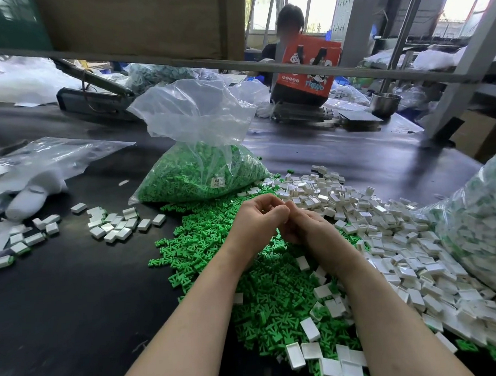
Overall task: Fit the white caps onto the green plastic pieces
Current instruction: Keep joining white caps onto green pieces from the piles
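A dark worktop (75, 295) is carrying a spread heap of green plastic pieces (215, 246). Above this heap, the left hand (256, 218) and right hand (305, 228) are meeting, fingers curled inward and touching; whatever they are pinching is hidden. Loose white caps (385, 233) are lying right of the heap. A clear bag (200, 161) of green pieces is standing behind the heap, and finished white units (115, 225) are lying to its left.

Daylit windows (315, 5) stand behind a dark worktable (61, 295) and metal frame (468, 53).
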A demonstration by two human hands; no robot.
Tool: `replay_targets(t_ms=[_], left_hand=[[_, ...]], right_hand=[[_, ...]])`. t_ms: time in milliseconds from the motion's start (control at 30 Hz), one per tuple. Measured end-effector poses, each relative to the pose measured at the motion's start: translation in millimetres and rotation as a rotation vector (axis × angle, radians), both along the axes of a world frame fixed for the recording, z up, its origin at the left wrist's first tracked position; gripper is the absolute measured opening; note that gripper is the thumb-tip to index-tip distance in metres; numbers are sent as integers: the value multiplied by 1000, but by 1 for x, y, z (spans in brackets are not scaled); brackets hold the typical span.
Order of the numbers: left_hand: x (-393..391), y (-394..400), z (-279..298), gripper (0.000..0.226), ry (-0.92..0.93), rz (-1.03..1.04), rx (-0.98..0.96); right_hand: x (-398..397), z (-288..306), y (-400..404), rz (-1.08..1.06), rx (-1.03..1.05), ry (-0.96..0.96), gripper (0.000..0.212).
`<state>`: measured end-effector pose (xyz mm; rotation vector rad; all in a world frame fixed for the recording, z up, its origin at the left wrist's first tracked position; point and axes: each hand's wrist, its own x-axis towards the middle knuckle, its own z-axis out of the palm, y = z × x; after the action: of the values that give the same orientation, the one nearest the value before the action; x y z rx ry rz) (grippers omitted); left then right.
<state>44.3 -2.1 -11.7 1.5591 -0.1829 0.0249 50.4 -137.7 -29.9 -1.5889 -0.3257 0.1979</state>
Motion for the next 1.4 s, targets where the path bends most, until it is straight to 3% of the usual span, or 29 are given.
replay_targets(t_ms=[167, 233, 400, 500, 600, 767, 933, 1067, 1233, 1400], left_hand=[[4, 11, 3, 7, -30, 41, 88], [9, 29, 7, 9, -42, 109, 165], [14, 99, 8, 7, -111, 544, 586], [13, 132, -2, 8, -17, 743, 843], [13, 147, -11, 7, 125, 846, 905], [14, 151, -17, 17, 195, 948, 997], [14, 147, -14, 16, 231, 924, 1052], [13, 133, -2, 19, 111, 882, 1000], [10, 92, 13, 7, -80, 632, 864], [9, 58, 14, 3, -106, 420, 854]], right_hand=[[-1, 1, -1, -33, -49, -30, 58], [-2, 4, -2, -77, -57, -68, 52], [-2, 10, -2, -284, -93, -189, 38], [1, 7, -5, -425, -250, -263, 25], [4, 4, -8, -551, -402, -306, 17], [5, 3, -14, -712, -657, -332, 5], [2, 1, -11, -739, -921, -348, 12], [0, 2, -12, -889, -1199, -337, 23], [-2, 1, -14, -846, -1408, -32, 59], [-1, 1, -16, -791, -1485, -53, 33]])
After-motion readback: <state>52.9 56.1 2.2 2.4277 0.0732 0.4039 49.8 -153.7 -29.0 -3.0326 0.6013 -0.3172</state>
